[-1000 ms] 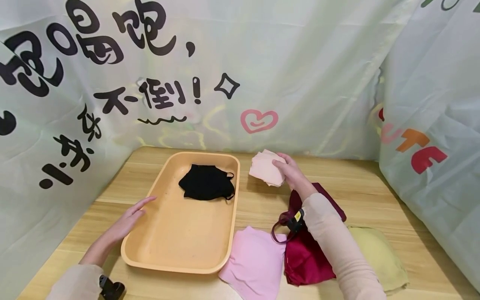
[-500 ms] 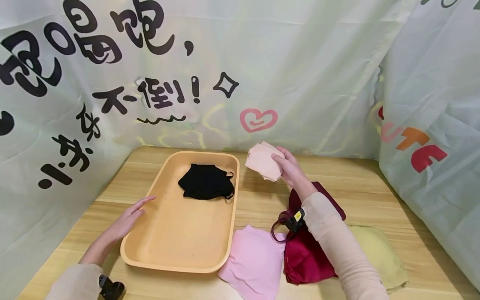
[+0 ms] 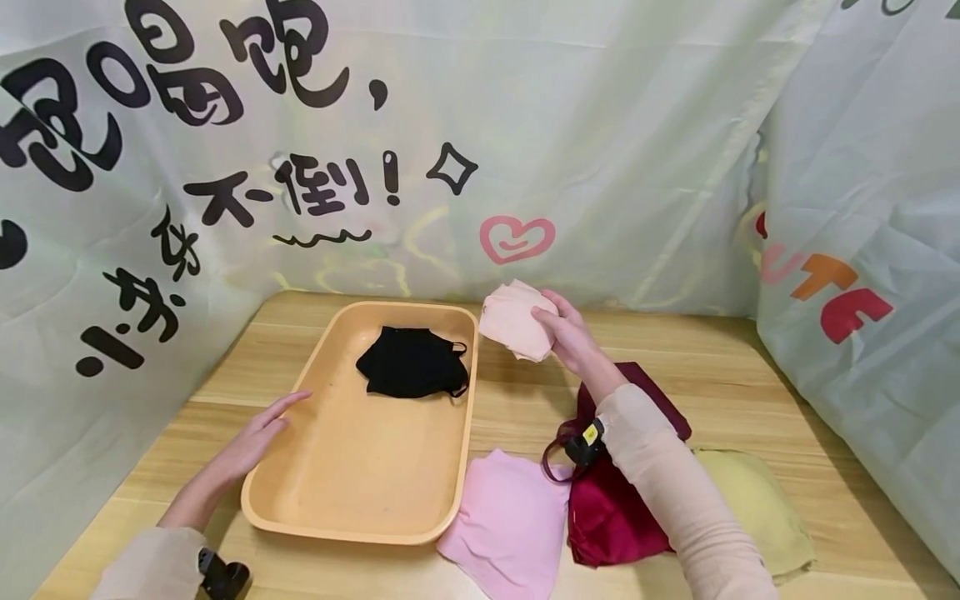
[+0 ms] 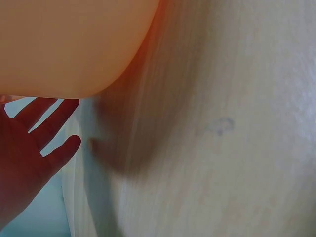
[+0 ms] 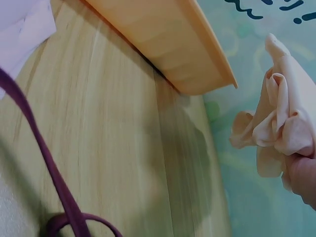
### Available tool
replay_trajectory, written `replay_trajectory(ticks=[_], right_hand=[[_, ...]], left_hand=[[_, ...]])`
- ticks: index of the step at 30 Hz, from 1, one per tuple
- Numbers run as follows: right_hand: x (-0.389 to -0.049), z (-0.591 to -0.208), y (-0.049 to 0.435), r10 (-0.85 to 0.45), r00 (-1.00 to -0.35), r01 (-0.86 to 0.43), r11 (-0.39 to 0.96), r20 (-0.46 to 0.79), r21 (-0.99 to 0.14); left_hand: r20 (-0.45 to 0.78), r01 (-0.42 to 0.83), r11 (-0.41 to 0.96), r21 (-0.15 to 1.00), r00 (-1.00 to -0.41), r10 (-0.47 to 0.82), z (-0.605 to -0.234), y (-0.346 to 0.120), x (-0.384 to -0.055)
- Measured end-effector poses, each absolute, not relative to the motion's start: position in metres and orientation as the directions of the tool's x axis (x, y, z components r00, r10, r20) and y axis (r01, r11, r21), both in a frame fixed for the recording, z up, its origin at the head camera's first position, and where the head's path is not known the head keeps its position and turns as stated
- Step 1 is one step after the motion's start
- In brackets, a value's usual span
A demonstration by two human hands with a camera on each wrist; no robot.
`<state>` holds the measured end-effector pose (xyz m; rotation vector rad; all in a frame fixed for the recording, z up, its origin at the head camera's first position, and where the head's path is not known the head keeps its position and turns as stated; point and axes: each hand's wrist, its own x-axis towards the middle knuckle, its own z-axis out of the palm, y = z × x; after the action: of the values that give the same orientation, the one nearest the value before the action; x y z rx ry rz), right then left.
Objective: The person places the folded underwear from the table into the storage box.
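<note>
Pale-pink cloth (image 3: pixel 514 322), softly ruffled, is pinched in the right hand (image 3: pixel 573 337), left hand (image 3: pixel 253 443) loosely spread at the smooth tray (image 3: pixel 367 467)

Here's the right hand (image 3: pixel 570 337), thumb on top, gripping a pale peach folded cloth (image 3: pixel 517 321) up above the table (image 3: pixel 810 433), right by the far right corner of the orange tray (image 3: pixel 352 535)! Inside that tray, toward the far end, lies a black cloth (image 3: pixel 412 364) with small loops at its right side. Over on the other flank, the left hand (image 3: pixel 255 440) is at the tray's left rim, fingers extended. Down front, a pink cloth (image 3: pixel 513 521) sits beside the tray, then dark red cloth (image 3: pixel 615 521) partly under the right sleeve (image 3: pixel 675 483), and a yellow-green cloth (image 3: pixel 757 508) beyond it.
</note>
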<state>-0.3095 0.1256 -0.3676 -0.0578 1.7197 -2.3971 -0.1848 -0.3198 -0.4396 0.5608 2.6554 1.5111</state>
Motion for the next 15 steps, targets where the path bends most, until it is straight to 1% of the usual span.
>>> replay_trajectory(ticks=[15], right_hand=[[-0.306,-0.366,0.111,-0.232,-0.97,0.147,-0.306,-0.076,-0.941]], left_hand=[[0.16,0.306,0.457,0.835,-0.93,0.331,-0.44,-0.321,-0.186]])
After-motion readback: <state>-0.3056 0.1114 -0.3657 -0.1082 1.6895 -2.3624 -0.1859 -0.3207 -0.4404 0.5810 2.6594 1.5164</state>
